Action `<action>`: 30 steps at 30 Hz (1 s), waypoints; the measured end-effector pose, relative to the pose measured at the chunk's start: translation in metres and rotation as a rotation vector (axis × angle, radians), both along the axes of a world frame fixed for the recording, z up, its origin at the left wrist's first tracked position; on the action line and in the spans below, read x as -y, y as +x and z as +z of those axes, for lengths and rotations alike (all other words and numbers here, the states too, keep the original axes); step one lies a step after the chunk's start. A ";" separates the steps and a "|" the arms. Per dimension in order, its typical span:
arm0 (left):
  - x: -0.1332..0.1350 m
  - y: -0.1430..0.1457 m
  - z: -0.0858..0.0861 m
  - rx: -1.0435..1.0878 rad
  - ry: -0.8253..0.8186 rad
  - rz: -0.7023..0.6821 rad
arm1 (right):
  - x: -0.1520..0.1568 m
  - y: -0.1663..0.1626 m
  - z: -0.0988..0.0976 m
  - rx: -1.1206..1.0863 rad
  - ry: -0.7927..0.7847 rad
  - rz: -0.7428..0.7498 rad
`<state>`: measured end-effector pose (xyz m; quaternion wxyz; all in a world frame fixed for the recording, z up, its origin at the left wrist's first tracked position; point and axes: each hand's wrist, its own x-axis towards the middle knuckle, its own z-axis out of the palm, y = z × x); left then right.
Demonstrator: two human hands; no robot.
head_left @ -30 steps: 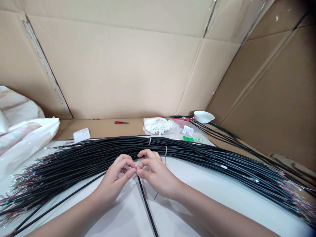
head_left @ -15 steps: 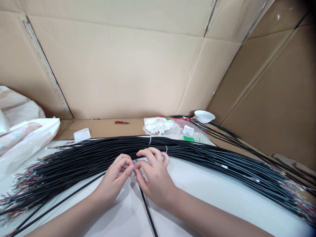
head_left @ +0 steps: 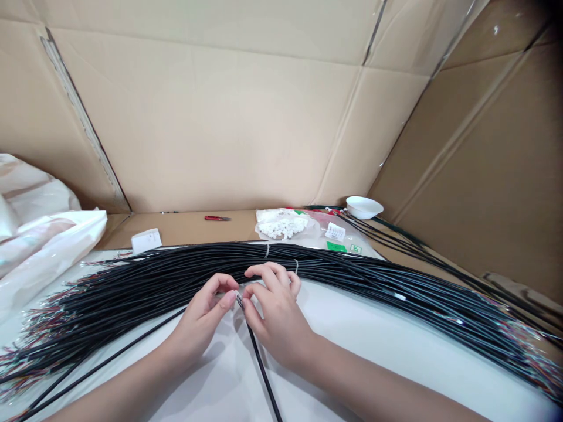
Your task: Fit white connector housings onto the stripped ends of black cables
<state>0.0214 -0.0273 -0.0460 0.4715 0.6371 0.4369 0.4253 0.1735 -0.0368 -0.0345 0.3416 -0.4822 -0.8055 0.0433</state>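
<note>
Between my two hands is the end of a black cable (head_left: 263,366), which runs down to the bottom edge. Thin wires and a small white piece, perhaps a connector housing (head_left: 237,295), show at that end. My left hand (head_left: 206,313) has its thumb and forefinger closed at the white piece from the left. From the right, my right hand (head_left: 275,319) pinches the wires with thumb and forefinger, its other fingers curled loosely above. Just behind both hands lies a thick bundle of black cables (head_left: 176,281), with loose coloured wires at both ends.
A pile of small white connectors (head_left: 284,227) sits on a plastic bag at the back, near a white bowl (head_left: 364,207). A red-handled tool (head_left: 217,218) and a white label (head_left: 146,241) lie further left. Cardboard walls (head_left: 211,117) enclose the table; plastic bags (head_left: 39,240) fill the left.
My left thumb and forefinger have shifted slightly apart from the right hand's fingertips, and the small white piece and wires now show between them. My right hand has barely moved.
</note>
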 end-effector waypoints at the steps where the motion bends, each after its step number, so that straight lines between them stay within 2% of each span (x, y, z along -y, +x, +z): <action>1: 0.000 0.000 -0.001 0.032 -0.041 0.007 | -0.001 0.000 0.001 -0.008 -0.025 -0.004; 6: -0.003 -0.001 -0.004 0.124 -0.139 -0.053 | -0.003 0.002 0.004 -0.039 -0.090 -0.013; 30: -0.007 -0.003 -0.006 0.194 -0.193 -0.108 | 0.001 0.000 0.005 0.025 -0.101 0.011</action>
